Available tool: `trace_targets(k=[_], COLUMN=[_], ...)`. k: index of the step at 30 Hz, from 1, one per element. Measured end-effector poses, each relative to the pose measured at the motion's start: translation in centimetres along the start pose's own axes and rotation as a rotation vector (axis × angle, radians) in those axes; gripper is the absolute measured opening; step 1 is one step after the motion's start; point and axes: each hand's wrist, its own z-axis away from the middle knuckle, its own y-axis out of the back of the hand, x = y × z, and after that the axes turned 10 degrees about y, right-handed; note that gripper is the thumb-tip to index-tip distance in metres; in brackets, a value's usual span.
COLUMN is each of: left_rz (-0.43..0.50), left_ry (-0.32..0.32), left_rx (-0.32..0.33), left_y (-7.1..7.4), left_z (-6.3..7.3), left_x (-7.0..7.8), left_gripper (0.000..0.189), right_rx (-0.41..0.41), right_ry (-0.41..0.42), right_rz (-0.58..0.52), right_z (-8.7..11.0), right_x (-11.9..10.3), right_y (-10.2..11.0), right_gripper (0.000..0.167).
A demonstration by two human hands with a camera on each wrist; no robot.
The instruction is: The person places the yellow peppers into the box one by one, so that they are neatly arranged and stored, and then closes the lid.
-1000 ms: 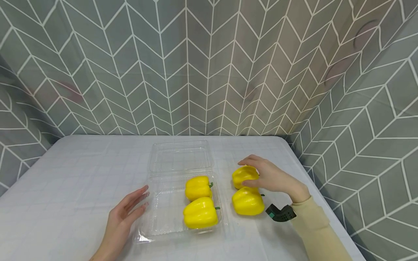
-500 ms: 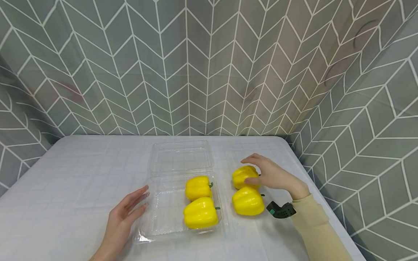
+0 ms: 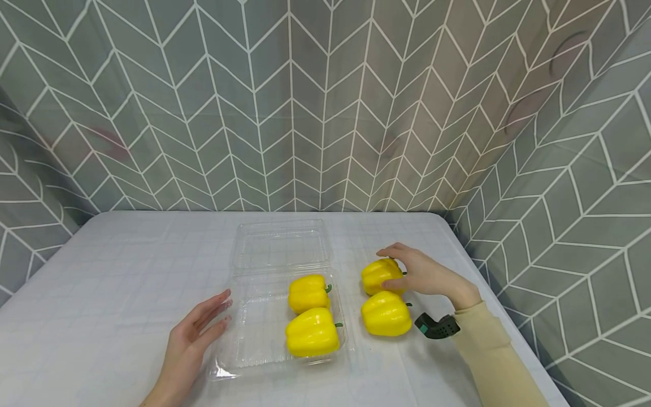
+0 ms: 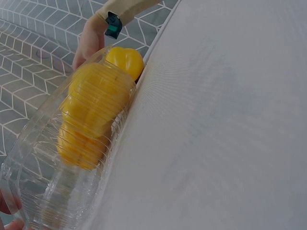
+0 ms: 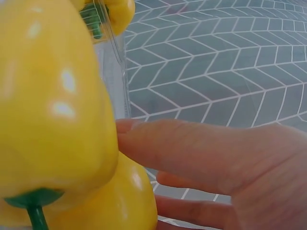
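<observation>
My right hand (image 3: pixel 429 277) curls round the farther yellow bell pepper (image 3: pixel 375 276) on the right, thumb on the near side and fingers over the far side. The right wrist view shows its thumb (image 5: pixel 168 139) between that pepper and the nearer bell pepper (image 5: pixel 53 96), whose green stem points toward the camera. Two more bell peppers (image 3: pixel 312 333) lie in the right half of a clear plastic clamshell container (image 3: pixel 256 333). At the container's left edge rests my left hand (image 3: pixel 190 333), its fingers nearly straight, fingertips right at the rim.
The clamshell's clear lid (image 3: pixel 281 246) lies folded back flat behind its base. A white cloth covers the table (image 3: pixel 127 271). Patterned grey curtains (image 3: pixel 305 113) hang behind it and along the right side. A dark device (image 3: pixel 437 327) sits at the right wrist.
My right hand has shifted slightly to the right over the farther pepper, which stays in place. My left hand, the container and the other peppers have not visibly moved.
</observation>
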Motion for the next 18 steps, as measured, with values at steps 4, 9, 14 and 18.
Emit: trace_targets(k=[4,9,14,18], left_rz=[-0.003,-0.005,-0.005,-0.009], left_ry=[-0.003,-0.009,-0.013,-0.011], left_rx=[0.002,0.003,0.001,0.001], left_y=[0.0,0.0,0.0,0.0], left_z=[0.0,0.0,0.0,0.0], left_x=[0.0,0.1,0.2,0.1], left_gripper=[0.041,0.041,0.041,0.042], right_rx=[-0.007,-0.01,-0.017,-0.027], right_ry=[-0.007,-0.013,-0.017,-0.008], right_rz=[-0.004,-0.01,-0.027,-0.032], right_z=[0.0,-0.1,0.0,0.0], right_x=[0.1,0.3,0.7,1.1], right_y=[0.0,0.0,0.1,0.2], right_gripper=[0.064,0.066,0.066,0.065])
